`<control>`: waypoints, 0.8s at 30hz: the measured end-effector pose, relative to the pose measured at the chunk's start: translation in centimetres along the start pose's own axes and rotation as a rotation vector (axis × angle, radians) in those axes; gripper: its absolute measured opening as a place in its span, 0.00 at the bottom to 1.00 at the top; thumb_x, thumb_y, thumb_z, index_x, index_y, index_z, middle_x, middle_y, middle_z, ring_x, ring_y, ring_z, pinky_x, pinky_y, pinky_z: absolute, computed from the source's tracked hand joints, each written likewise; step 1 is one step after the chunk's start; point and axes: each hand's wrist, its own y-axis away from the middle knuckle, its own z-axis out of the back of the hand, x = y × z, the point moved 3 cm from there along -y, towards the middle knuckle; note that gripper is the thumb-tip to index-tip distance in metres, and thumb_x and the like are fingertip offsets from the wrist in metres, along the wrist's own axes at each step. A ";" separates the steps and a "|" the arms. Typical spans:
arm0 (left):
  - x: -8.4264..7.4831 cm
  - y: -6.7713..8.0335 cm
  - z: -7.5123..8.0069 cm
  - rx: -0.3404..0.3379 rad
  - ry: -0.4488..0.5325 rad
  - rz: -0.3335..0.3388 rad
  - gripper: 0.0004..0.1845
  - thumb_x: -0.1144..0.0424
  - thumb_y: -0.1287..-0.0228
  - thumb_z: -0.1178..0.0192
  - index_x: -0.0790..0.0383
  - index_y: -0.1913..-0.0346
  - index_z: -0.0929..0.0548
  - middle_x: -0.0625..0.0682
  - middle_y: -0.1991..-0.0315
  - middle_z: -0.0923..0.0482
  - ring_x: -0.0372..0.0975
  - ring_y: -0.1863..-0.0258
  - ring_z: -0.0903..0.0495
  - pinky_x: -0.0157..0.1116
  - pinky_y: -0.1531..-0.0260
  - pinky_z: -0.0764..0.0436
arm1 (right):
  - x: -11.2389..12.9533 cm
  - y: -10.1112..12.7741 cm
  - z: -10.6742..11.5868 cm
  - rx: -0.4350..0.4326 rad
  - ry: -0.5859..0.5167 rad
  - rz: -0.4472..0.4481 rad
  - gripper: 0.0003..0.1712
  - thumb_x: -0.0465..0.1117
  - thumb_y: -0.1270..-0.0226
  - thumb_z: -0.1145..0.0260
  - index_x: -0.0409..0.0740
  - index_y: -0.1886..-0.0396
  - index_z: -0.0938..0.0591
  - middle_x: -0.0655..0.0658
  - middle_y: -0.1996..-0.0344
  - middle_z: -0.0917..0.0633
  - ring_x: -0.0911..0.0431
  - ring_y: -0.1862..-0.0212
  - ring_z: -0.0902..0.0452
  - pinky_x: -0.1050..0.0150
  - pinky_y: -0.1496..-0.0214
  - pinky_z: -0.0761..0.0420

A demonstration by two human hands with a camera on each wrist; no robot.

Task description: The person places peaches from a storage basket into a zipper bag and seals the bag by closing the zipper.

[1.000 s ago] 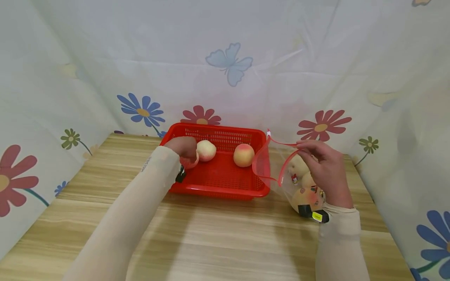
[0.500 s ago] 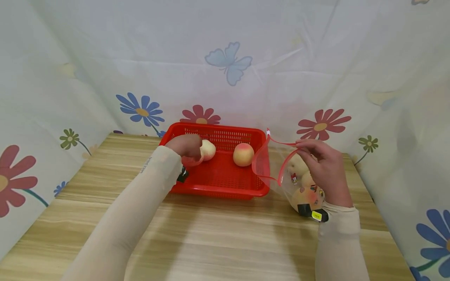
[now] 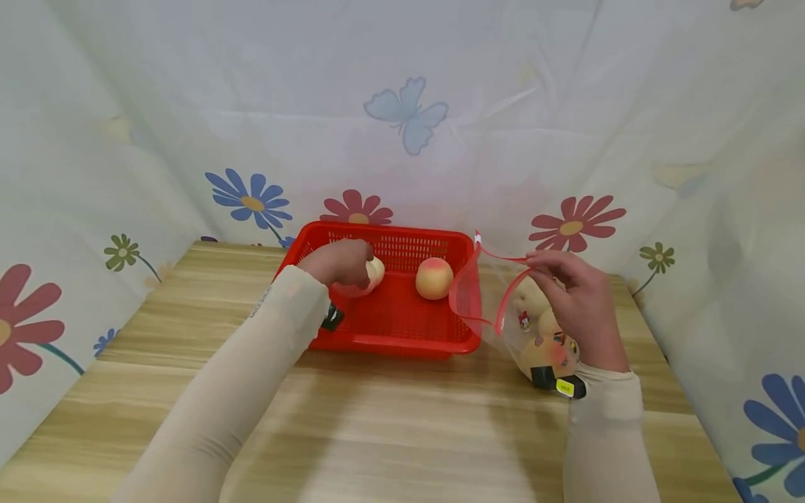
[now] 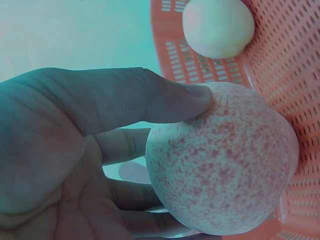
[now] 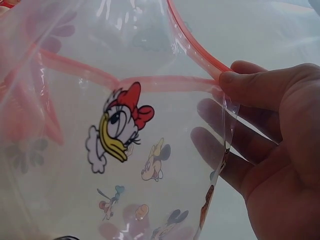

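Red plastic catches the eye first: a red slotted plastic basket sits at the middle of the head view on the pale wood-grain tabletop. The left hand reaches into the basket's left end, fingers curled round a pale speckled peach. A second pink-blushed peach lies loose further right in the basket. Just right of the basket, the right hand pinches the red-zippered rim of a clear plastic bag printed with cartoon ducks; the bag's mouth gapes toward the basket, and a few peaches show inside it. A flower-and-butterfly curtain hangs behind.

In the left wrist view, the thumb and fingers clasp the speckled peach against the palm, over the basket's mesh; another pale fruit sits at the upper right.

In the right wrist view, the thumb and fingers nip the bag's red zip strip, with the cartoon duck print at centre left.
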 end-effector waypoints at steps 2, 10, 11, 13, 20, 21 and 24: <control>-0.4 0.1 0.1 -0.006 -0.013 -0.021 0.36 0.63 0.56 0.23 0.54 0.38 0.23 0.50 0.49 0.21 0.46 0.54 0.22 0.41 0.62 0.13 | 0.0 -0.1 0.0 -0.002 -0.005 0.010 0.16 0.28 0.42 0.31 0.43 0.54 0.15 0.43 0.60 0.13 0.77 0.59 0.24 0.84 0.49 0.26; -2.0 1.0 0.3 -0.021 -0.008 -0.029 0.33 0.63 0.54 0.24 0.52 0.41 0.22 0.50 0.53 0.20 0.46 0.56 0.21 0.44 0.57 0.14 | -0.1 -0.1 0.0 0.008 -0.014 -0.003 0.15 0.29 0.41 0.31 0.43 0.54 0.15 0.43 0.61 0.13 0.77 0.60 0.23 0.83 0.51 0.25; -2.0 1.1 0.2 -0.024 -0.003 -0.029 0.33 0.63 0.54 0.24 0.52 0.41 0.23 0.50 0.53 0.20 0.46 0.56 0.21 0.44 0.57 0.14 | -0.1 -0.1 0.0 0.008 -0.014 -0.003 0.15 0.29 0.41 0.31 0.43 0.54 0.15 0.43 0.61 0.13 0.77 0.60 0.23 0.83 0.51 0.25; -2.1 1.1 0.1 -0.031 0.001 -0.036 0.34 0.63 0.54 0.24 0.52 0.40 0.23 0.50 0.52 0.20 0.46 0.55 0.21 0.45 0.56 0.15 | -0.1 -0.1 0.0 0.009 -0.018 -0.002 0.15 0.29 0.41 0.31 0.43 0.54 0.15 0.44 0.61 0.13 0.76 0.61 0.23 0.83 0.52 0.24; -1.9 1.0 -0.3 -0.058 0.044 -0.072 0.40 0.60 0.54 0.24 0.50 0.35 0.28 0.49 0.49 0.22 0.46 0.53 0.23 0.44 0.53 0.15 | 0.0 0.0 0.0 0.009 -0.016 -0.002 0.15 0.30 0.41 0.31 0.43 0.54 0.15 0.44 0.61 0.13 0.76 0.61 0.23 0.83 0.51 0.25; -1.9 1.0 -0.3 -0.063 0.050 -0.075 0.40 0.59 0.54 0.24 0.50 0.35 0.28 0.49 0.48 0.23 0.46 0.53 0.23 0.45 0.53 0.15 | 0.0 -0.1 0.0 0.009 -0.016 -0.001 0.15 0.30 0.41 0.31 0.43 0.53 0.15 0.44 0.61 0.13 0.76 0.61 0.23 0.83 0.51 0.25; -2.0 1.0 -0.4 -0.071 0.057 -0.091 0.39 0.58 0.54 0.24 0.49 0.35 0.28 0.48 0.48 0.23 0.46 0.52 0.24 0.45 0.53 0.16 | 0.0 -0.1 0.0 0.008 -0.019 0.008 0.15 0.29 0.41 0.31 0.43 0.54 0.15 0.44 0.61 0.13 0.76 0.61 0.23 0.83 0.51 0.25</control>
